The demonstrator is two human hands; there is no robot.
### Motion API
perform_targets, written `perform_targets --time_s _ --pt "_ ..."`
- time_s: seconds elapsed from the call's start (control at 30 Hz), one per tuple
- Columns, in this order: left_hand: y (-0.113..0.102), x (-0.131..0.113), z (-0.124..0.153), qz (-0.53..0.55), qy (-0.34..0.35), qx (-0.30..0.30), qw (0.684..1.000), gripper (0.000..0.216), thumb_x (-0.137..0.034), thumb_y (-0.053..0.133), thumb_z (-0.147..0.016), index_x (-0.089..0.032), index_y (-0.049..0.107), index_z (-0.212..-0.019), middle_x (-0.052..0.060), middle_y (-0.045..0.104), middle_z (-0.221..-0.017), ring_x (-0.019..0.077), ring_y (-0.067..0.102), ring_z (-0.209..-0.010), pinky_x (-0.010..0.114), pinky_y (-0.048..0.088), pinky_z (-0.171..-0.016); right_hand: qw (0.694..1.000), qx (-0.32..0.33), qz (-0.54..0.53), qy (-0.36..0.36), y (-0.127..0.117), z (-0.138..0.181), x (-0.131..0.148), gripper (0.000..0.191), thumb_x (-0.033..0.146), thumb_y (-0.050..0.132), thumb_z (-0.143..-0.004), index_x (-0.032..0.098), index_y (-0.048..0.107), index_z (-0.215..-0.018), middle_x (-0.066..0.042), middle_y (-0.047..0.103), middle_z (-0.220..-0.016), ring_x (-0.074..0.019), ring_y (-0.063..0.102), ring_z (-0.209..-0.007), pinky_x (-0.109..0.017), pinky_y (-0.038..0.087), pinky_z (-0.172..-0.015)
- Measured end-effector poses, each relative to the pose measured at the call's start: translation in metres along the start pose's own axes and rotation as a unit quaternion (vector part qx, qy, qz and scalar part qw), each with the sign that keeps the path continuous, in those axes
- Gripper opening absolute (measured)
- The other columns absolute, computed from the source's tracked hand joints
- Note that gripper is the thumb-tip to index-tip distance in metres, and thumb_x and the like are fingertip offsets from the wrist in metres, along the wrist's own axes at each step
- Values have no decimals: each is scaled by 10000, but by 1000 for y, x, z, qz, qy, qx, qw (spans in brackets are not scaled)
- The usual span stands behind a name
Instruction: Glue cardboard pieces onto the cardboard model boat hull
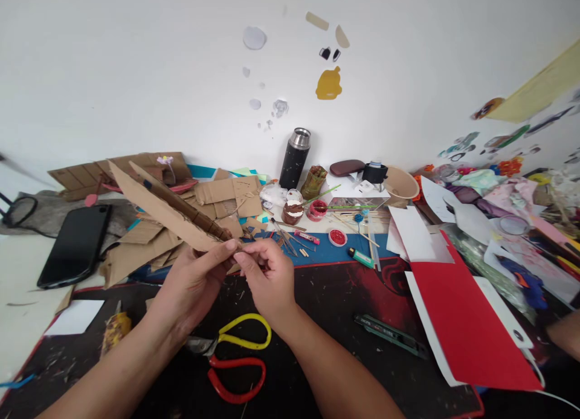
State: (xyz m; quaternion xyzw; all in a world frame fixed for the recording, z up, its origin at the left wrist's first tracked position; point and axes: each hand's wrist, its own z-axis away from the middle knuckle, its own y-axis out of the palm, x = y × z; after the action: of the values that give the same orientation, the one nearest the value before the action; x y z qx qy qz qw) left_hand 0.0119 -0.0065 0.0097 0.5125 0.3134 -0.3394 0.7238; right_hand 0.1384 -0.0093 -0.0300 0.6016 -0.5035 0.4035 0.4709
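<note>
My left hand [199, 280] grips the near end of a long, narrow cardboard piece [158, 213] with two raised sides, like a small boat hull. The piece points up and to the left, above the table. At that same end, my right hand [269, 274] pinches with thumb and forefinger, close against the left fingertips. Whether the right fingers hold the cardboard tip or some small bit there is hidden. Below my hands lie scissors [244, 331] with one yellow and one red handle, their blades partly behind my left wrist.
Cardboard scraps [149, 250] and a black phone [75, 243] lie at left. A black flask [294, 159], paint jars [317, 210] and a green glue tube [361, 257] stand or lie behind. At right are a utility knife [389, 334] and red paper [471, 322].
</note>
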Motion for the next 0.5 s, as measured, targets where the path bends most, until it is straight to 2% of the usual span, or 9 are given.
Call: perform_targets --time_s 0.13,0.5 --pt "0 1 0 15 -8 3 1000 361 -321 1104 -552 -165 864 -772 26 809 -785 143 712 -752 196 631 -694 1000 2 -6 -5 0 0 -1 127 308 779 -947 243 676 -910 22 693 -752 -146 618 -611 -274 496 -609" --pt "4 2 2 28 -23 -25 999 418 -324 1117 -483 -131 837 -727 30 788 -734 145 699 -705 204 617 -648 1000 9 -26 5 0 -1 2 136 296 765 -956 253 641 -920 51 650 -692 -137 589 -562 -263 478 -570"
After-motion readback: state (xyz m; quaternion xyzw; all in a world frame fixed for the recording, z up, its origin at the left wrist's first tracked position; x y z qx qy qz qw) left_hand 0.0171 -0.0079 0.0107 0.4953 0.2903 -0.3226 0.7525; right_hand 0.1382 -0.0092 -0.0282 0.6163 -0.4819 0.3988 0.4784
